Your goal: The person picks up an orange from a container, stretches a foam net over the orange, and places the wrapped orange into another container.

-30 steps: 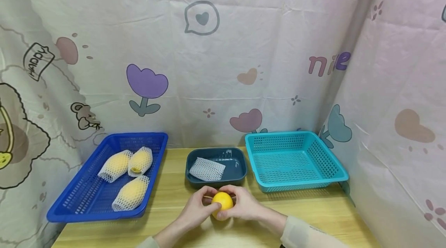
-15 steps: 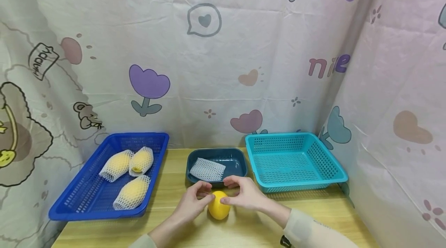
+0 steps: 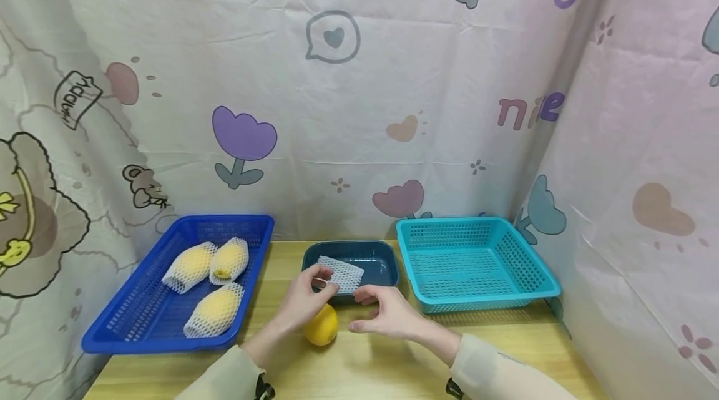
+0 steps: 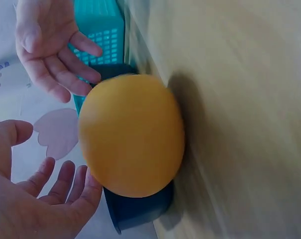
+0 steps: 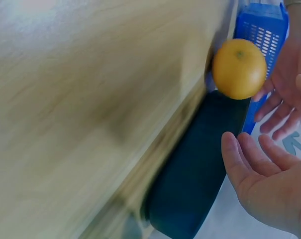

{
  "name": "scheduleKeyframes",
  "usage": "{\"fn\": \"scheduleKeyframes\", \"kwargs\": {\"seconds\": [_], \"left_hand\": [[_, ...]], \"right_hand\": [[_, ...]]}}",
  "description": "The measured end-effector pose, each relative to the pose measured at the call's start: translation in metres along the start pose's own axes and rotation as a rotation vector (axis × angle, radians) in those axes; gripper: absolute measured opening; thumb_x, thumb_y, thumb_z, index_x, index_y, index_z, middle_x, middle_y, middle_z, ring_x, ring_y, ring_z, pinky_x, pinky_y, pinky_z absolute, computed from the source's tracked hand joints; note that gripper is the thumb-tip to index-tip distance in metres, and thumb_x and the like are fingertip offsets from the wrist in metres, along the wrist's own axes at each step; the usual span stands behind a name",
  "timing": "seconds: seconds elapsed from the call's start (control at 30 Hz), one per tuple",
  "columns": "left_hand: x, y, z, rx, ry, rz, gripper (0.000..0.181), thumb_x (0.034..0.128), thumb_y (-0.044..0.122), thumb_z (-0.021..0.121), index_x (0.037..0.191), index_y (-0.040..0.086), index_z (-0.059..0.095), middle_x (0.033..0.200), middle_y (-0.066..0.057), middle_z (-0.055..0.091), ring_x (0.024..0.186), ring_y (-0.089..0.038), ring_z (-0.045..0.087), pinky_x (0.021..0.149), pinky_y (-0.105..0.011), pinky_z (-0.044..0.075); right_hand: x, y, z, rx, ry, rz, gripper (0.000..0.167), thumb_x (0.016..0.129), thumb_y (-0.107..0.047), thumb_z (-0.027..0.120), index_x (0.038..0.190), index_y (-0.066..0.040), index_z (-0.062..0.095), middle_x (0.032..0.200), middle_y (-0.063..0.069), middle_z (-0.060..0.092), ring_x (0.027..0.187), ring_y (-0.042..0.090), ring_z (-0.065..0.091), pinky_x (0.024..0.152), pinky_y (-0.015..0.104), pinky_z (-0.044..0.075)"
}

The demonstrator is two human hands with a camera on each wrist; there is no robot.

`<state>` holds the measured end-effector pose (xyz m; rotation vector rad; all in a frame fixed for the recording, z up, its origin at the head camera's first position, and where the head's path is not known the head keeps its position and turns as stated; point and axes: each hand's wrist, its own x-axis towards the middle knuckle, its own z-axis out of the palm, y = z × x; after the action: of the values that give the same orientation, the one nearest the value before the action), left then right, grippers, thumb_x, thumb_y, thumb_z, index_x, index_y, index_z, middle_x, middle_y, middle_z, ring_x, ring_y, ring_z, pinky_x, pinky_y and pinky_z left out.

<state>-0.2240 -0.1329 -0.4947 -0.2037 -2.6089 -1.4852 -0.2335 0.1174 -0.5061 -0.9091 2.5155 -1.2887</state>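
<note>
A yellow-orange fruit, which looks like an orange (image 3: 321,328), rests on the wooden table just in front of the dark tray. My left hand (image 3: 300,301) hovers beside and partly over it, fingers loosely bent with nothing in them. In the left wrist view, the orange (image 4: 133,137) looms close to the camera, past that hand's little finger; contact there is hard to tell. My right hand (image 3: 390,312) is held apart from the fruit, to its right, thumb and fingers spread around nothing. The right wrist view shows the orange's stem end and my relaxed right hand (image 5: 272,186).
Behind the hands sits a dark teal tray (image 3: 382,269) containing a white foam net sleeve (image 3: 344,275). A blue basket (image 3: 163,319) at left holds three yellow fruits in foam nets (image 3: 215,309). At right is a turquoise basket (image 3: 466,263). A printed curtain hangs behind.
Both hands held the orange between them, then let go. The orange now sits further left on the table. The left hand has shifted left and up; the right hand has separated from it.
</note>
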Motion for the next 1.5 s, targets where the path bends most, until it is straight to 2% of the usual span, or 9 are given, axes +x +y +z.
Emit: {"fn": "scheduleKeyframes", "kwargs": {"seconds": [0.07,0.2,0.4,0.6,0.8,0.9,1.1,1.33,1.5], "left_hand": [[0.005,0.000,-0.001,0.028,0.005,-0.002,0.033,0.1013,0.024,0.079,0.130,0.010,0.074,0.134,-0.015,0.078,0.116,-0.030,0.074,0.106,-0.054,0.064],[0.017,0.000,-0.001,0.093,0.021,0.032,0.034,0.1009,0.025,0.080,0.131,0.010,0.075,0.133,-0.014,0.078,0.122,-0.036,0.074,0.108,-0.056,0.063],[0.040,0.001,-0.001,0.233,0.028,0.062,0.035,0.0981,0.024,0.081,0.129,0.010,0.076,0.129,-0.013,0.078,0.120,-0.036,0.072,0.107,-0.055,0.062],[0.063,0.001,-0.001,0.358,-0.030,0.056,0.039,0.0977,0.027,0.081,0.132,0.008,0.076,0.131,-0.013,0.078,0.120,-0.034,0.073,0.108,-0.056,0.061],[0.079,0.002,0.003,0.472,-0.098,0.029,0.042,0.0970,0.028,0.082,0.134,0.009,0.075,0.134,-0.013,0.077,0.120,-0.033,0.073,0.110,-0.056,0.061],[0.085,0.002,0.006,0.510,-0.131,0.003,0.044,0.0971,0.028,0.083,0.136,0.009,0.074,0.135,-0.014,0.077,0.118,-0.032,0.072,0.110,-0.056,0.061],[0.091,0.001,0.014,0.571,-0.226,-0.034,0.050,0.0956,0.029,0.088,0.138,0.008,0.073,0.139,-0.014,0.076,0.122,-0.032,0.071,0.116,-0.057,0.059],[0.094,-0.003,0.022,0.654,-0.301,-0.055,0.056,0.0873,0.023,0.094,0.138,0.009,0.074,0.136,-0.015,0.073,0.119,-0.034,0.064,0.118,-0.059,0.056],[0.091,-0.004,0.025,0.690,-0.338,-0.099,0.057,0.0855,0.018,0.094,0.138,0.008,0.074,0.134,-0.017,0.070,0.116,-0.035,0.060,0.116,-0.061,0.056]], "right_hand": [[0.001,0.000,0.001,0.000,-0.003,-0.007,0.072,0.092,-0.043,0.091,0.147,-0.003,0.069,0.142,0.020,0.076,0.130,0.042,0.072,0.101,0.050,0.067],[0.002,0.000,0.000,0.001,0.015,-0.010,0.072,0.091,-0.043,0.092,0.145,-0.002,0.070,0.140,0.020,0.077,0.128,0.043,0.073,0.099,0.049,0.068],[0.003,0.002,-0.002,-0.004,0.017,-0.007,0.070,0.091,-0.043,0.092,0.144,-0.002,0.070,0.140,0.020,0.077,0.129,0.044,0.072,0.099,0.050,0.068],[0.005,0.002,0.002,-0.025,0.007,-0.006,0.069,0.091,-0.044,0.092,0.144,-0.006,0.071,0.140,0.018,0.078,0.128,0.040,0.074,0.098,0.046,0.068],[0.006,-0.001,0.007,-0.034,-0.011,0.011,0.070,0.090,-0.046,0.091,0.144,-0.006,0.071,0.140,0.015,0.078,0.127,0.031,0.074,0.096,0.041,0.069],[0.007,-0.002,0.009,-0.033,-0.019,0.021,0.071,0.091,-0.046,0.091,0.144,-0.005,0.071,0.141,0.015,0.078,0.128,0.030,0.074,0.095,0.039,0.069],[0.009,-0.002,0.014,-0.046,-0.020,0.031,0.071,0.090,-0.046,0.092,0.144,-0.006,0.071,0.140,0.016,0.078,0.126,0.037,0.075,0.090,0.027,0.066],[0.012,-0.002,0.021,-0.131,-0.010,0.013,0.068,0.088,-0.049,0.093,0.140,-0.009,0.075,0.135,0.010,0.081,0.123,0.026,0.076,0.104,0.037,0.064],[0.014,-0.002,0.027,-0.134,-0.024,0.005,0.065,0.088,-0.046,0.094,0.137,-0.008,0.076,0.135,0.008,0.081,0.121,0.023,0.076,0.105,0.036,0.064]]}}
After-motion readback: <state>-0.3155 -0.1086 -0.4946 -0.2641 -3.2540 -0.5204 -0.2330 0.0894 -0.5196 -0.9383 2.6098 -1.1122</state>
